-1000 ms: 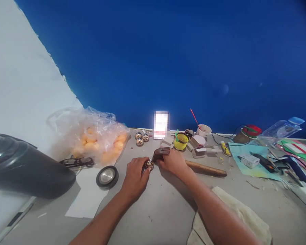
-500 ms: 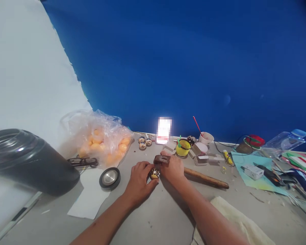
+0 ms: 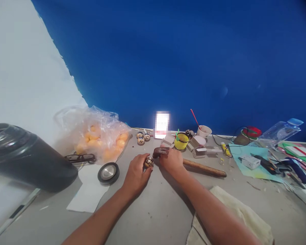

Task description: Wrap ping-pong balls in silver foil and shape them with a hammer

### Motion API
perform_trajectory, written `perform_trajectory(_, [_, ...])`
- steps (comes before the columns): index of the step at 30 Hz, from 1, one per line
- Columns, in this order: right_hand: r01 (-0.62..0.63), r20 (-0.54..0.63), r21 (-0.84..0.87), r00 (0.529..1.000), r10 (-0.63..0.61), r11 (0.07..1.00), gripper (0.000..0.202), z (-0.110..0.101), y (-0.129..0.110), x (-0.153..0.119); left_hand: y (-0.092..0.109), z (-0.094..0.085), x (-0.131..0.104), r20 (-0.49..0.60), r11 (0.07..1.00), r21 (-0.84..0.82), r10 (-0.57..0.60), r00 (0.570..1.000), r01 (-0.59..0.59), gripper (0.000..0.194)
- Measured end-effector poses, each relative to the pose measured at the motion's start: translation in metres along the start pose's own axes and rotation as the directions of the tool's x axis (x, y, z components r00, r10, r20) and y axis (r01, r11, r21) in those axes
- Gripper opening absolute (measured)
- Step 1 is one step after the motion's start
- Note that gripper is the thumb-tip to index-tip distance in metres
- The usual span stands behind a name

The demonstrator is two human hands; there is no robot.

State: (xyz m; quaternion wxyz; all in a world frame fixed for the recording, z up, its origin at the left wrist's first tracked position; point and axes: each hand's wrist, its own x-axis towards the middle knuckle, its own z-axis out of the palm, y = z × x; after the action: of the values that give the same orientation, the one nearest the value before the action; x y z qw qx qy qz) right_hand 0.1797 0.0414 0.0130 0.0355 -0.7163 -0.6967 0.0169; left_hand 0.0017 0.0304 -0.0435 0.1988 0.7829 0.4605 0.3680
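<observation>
My left hand (image 3: 137,173) is closed round a small ball (image 3: 149,162) covered in shiny metal studs, thumb on the near side and fingers on the far side. Just to the right, my right hand (image 3: 172,160) grips a hammer close to its head. The rusty brown hammer head (image 3: 160,152) pokes out on the left of that hand, near the ball but apart from it. Its wooden handle (image 3: 205,168) stretches out to the right over the table. Several similar studded balls (image 3: 141,140) lie together farther back.
At left are a large dark bottle (image 3: 33,156), glasses (image 3: 80,158), a round lid (image 3: 108,173) and a plastic bag (image 3: 102,119) of orange balls. Behind stand a lit phone (image 3: 162,125), a yellow cup (image 3: 181,142) and a white cup (image 3: 204,131). A cloth (image 3: 234,211) lies front right.
My left hand has shifted slightly left with the ball, widening the gap to the hammer head. The ball has turned, with more studs showing. The whole view has tilted down a little.
</observation>
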Motion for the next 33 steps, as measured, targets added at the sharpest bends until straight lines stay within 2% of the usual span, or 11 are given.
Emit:
perform_trajectory(5, [-0.029, -0.024, -0.005, 0.999, 0.029, 1.0, 0.032, 0.002, 0.001, 0.001, -0.008, 0.0, 0.003, -0.018, 0.999, -0.026, -0.041, 0.999, 0.04, 0.039])
perform_trajectory(9, [-0.014, -0.039, -0.017, 0.999, 0.013, 1.0, 0.031, -0.002, 0.0, -0.001, -0.002, -0.003, 0.004, 0.01, 0.999, -0.001, -0.033, 0.999, 0.033, 0.035])
perform_trajectory(14, [-0.025, -0.001, -0.022, 1.0, 0.025, 0.999, 0.034, -0.004, -0.001, -0.002, 0.005, -0.006, 0.004, 0.043, 0.999, 0.029, -0.041, 0.998, 0.04, 0.033])
perform_trajectory(18, [-0.009, 0.015, -0.021, 1.0, 0.009, 1.0, 0.039, -0.002, 0.0, 0.0, 0.0, -0.003, 0.003, 0.013, 1.0, 0.021, -0.007, 1.0, 0.007, 0.035])
perform_trajectory(23, [0.033, -0.001, -0.052, 0.999, -0.033, 0.998, 0.042, 0.002, 0.002, 0.003, -0.004, 0.0, 0.002, -0.015, 1.0, 0.016, -0.018, 1.0, 0.019, 0.037])
perform_trajectory(29, [0.047, 0.024, -0.067, 0.999, -0.045, 0.997, 0.03, -0.006, 0.008, 0.002, -0.002, -0.003, 0.004, -0.046, 0.999, -0.006, -0.054, 0.998, 0.053, 0.037])
perform_trajectory(33, [-0.002, -0.077, -0.067, 0.997, -0.003, 0.998, 0.036, -0.017, 0.011, -0.004, 0.001, -0.003, 0.006, -0.068, 0.997, -0.016, -0.078, 0.995, 0.077, 0.027])
